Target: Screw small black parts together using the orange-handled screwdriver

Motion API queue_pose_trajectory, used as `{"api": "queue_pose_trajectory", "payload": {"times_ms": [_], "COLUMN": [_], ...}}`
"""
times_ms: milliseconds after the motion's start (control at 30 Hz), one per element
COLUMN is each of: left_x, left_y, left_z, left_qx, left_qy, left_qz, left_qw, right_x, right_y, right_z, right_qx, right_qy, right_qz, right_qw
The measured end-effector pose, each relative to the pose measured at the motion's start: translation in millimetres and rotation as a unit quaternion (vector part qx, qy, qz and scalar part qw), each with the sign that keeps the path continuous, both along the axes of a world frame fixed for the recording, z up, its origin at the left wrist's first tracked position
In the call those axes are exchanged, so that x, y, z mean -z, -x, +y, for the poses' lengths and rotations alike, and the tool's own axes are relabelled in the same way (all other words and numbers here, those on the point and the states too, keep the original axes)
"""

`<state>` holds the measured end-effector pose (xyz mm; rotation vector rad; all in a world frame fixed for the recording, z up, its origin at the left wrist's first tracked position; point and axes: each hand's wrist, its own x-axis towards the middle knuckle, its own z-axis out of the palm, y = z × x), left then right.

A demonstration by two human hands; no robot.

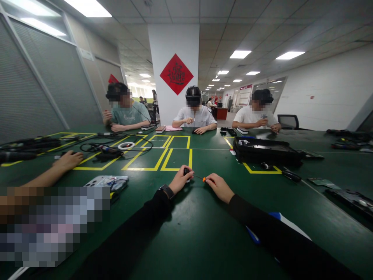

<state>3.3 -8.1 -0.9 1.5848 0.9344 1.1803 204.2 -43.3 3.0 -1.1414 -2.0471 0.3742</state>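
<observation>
Near the centre of the frame, just above the worktop (186, 241), a thin tool (204, 179) with an orange part lies nearly level. Its long axis runs across the picture, the slim shaft pointing left and slightly up, from the right hand (219, 187) towards a small dark piece (186, 171) in the left hand (179, 181). The right fingers are closed together, pinching the tool at its orange end. The left fingers are curled, pinching the dark piece between thumb and fingertips; whether the shaft touches it is too small to tell. A dark watch (167, 191) sits on the left wrist.

Beyond the hands, yellow tape outlines (176, 169) mark the green surface. At centre right stands a long black casing (266, 151), with a dark-handled tool (291, 175) near its lower edge. At left, another person's hand (71, 160) rests near black cables (106, 152).
</observation>
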Motion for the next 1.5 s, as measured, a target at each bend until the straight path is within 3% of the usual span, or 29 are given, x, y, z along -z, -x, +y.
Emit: {"api": "queue_pose_trajectory", "payload": {"times_ms": [200, 300, 500, 600, 733, 933, 1067, 1300, 1500], "left_x": [0.3, 1.4, 1.8, 0.4, -0.8, -4.0, -5.8, -2.8, -3.3], "left_y": [-0.1, 0.3, 0.5, -0.3, -1.4, 0.9, 3.6, 2.2, 3.1], "left_z": [-0.4, 1.2, 2.1, 0.5, -0.8, -0.6, -0.6, -1.3, -0.8], "left_qx": [-0.007, -0.014, -0.018, -0.014, 0.006, -0.017, 0.021, 0.020, 0.002], "left_qy": [-0.051, -0.042, -0.017, -0.015, -0.012, -0.001, 0.016, 0.003, -0.004], "left_qz": [0.058, 0.043, 0.021, 0.018, 0.023, -0.015, -0.050, 0.017, 0.022], "left_qw": [0.997, 0.998, 0.999, 1.000, 1.000, 1.000, 0.998, 1.000, 1.000], "right_x": [-0.4, -1.8, -5.0, -4.0, -2.0, -3.4, -1.6, -2.2, -7.4], "right_y": [-2.9, -2.0, -0.1, -1.2, -3.0, -0.7, -0.7, -4.8, -0.3], "right_z": [0.8, 1.6, -3.7, -6.0, -3.4, 2.5, 1.7, -2.2, -2.2], "right_qx": [0.007, 0.004, 0.012, 0.021, 0.030, 0.000, -0.003, 0.001, 0.008], "right_qy": [0.034, 0.043, -0.047, -0.053, -0.034, -0.018, -0.002, 0.031, 0.015], "right_qz": [0.059, 0.061, -0.112, -0.143, -0.112, -0.062, -0.038, 0.039, -0.006], "right_qw": [0.998, 0.997, 0.993, 0.988, 0.993, 0.998, 0.999, 0.999, 1.000]}}
